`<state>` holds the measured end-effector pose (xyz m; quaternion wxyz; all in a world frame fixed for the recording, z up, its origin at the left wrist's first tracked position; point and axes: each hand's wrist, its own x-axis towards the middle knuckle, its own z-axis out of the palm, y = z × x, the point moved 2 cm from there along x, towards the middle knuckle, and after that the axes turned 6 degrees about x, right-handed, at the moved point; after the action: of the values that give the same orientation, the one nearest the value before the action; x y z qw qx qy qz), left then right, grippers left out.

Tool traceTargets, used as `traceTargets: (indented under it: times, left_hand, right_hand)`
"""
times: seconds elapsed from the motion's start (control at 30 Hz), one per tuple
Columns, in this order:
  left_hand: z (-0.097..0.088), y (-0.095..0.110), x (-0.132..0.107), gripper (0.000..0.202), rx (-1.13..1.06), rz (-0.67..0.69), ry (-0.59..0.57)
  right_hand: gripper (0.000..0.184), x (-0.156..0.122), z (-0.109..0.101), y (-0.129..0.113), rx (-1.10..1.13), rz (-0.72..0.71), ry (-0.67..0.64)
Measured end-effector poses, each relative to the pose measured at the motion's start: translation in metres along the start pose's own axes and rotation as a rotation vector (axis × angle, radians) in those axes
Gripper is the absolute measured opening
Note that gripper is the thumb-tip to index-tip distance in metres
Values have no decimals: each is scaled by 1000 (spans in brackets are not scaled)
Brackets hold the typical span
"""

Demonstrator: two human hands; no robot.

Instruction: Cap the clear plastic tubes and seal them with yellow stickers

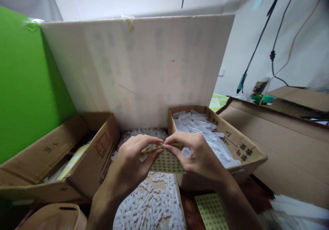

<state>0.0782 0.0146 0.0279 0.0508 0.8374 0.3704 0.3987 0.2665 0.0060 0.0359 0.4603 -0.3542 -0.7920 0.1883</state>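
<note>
A yellow sheet of small dark oval stickers (pixel 168 163) hangs bent between my two hands. My left hand (pixel 135 156) pinches its upper edge between thumb and fingers. Close beside it, my right hand (pixel 196 151) pinches the same edge, thumbs nearly touching. A translucent plastic tube (pixel 186 152) is tucked in my right hand, its round end towards me; the rest is hidden by the fingers. Below my hands, many small white plastic pieces (pixel 151 202) lie spread on cardboard. Another yellow sticker sheet (pixel 212 211) lies under my right forearm.
A cardboard box of translucent tubes (pixel 253 154) stands at right, and another box with yellow sheets (pixel 87 161) at left. More white pieces (pixel 144 133) are heaped behind my hands. A pale board (pixel 154 69) rises at the back. A round tan container (pixel 58 216) sits at lower left.
</note>
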Motion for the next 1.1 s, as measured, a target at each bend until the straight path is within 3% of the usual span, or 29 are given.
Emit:
traceTargets:
  times: [0.2, 0.63, 0.87, 1.1]
  left_hand:
    - [-5, 4, -1, 7, 19, 32, 23]
    - [-8, -4, -6, 8, 39, 40, -60]
    - [-10, -4, -9, 10, -34, 1, -145]
    - [-16, 0, -7, 10, -92, 38, -134]
  right_hand:
    - [9, -1, 1, -2, -8, 5, -25]
    - [12, -5, 2, -3, -88, -76, -75]
    - [9, -4, -2, -5, 63, -31, -93]
    - [7, -4, -4, -4, 98, 38, -33]
